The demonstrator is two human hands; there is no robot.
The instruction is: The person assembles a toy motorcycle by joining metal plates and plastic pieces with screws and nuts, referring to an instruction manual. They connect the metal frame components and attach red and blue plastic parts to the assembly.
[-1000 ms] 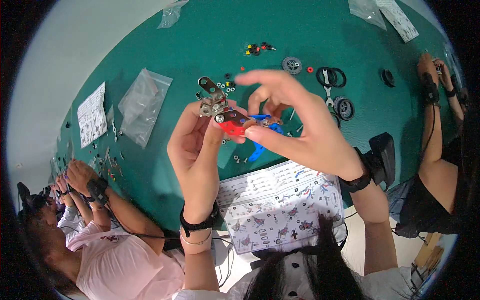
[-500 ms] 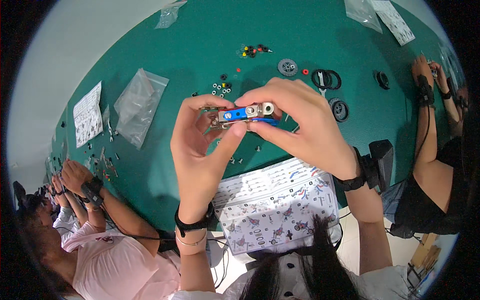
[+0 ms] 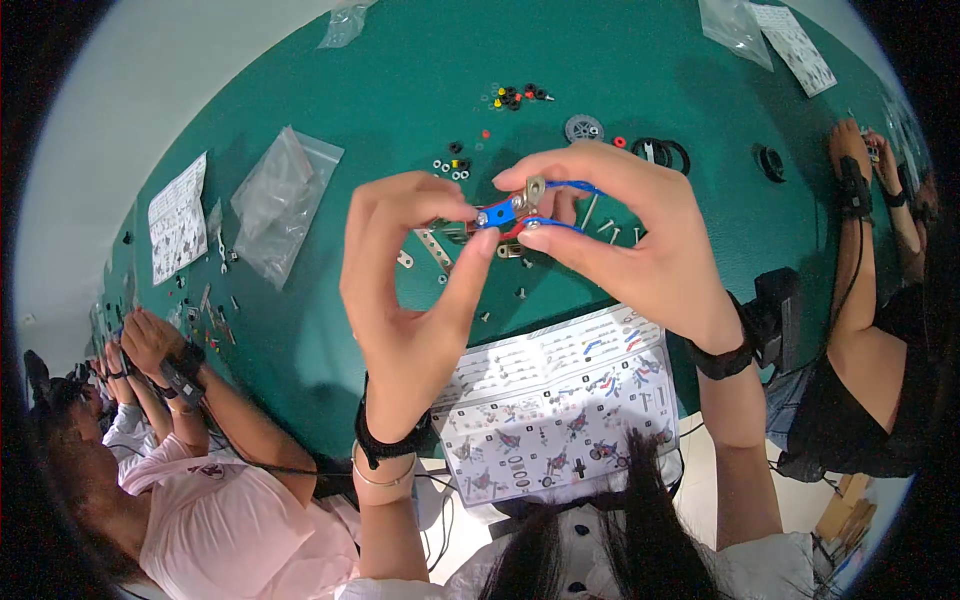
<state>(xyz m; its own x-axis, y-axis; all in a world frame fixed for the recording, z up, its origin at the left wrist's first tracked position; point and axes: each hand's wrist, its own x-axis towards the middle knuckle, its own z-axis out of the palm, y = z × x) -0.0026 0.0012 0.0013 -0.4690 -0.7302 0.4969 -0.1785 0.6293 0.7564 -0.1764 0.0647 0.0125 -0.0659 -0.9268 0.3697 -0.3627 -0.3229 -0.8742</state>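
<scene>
Blue-red assembly (image 3: 503,215) pinched between both hands, apparently.

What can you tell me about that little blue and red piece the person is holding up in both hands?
The small assembly looks like a construction-kit build: blue metal strips, a red part beneath, and a silvery perforated bracket with screws. It is held above the green table, pinched between the left hand and the right hand, roughly level. Thin blue strips curve toward the right hand. Its underside is hidden.
</scene>
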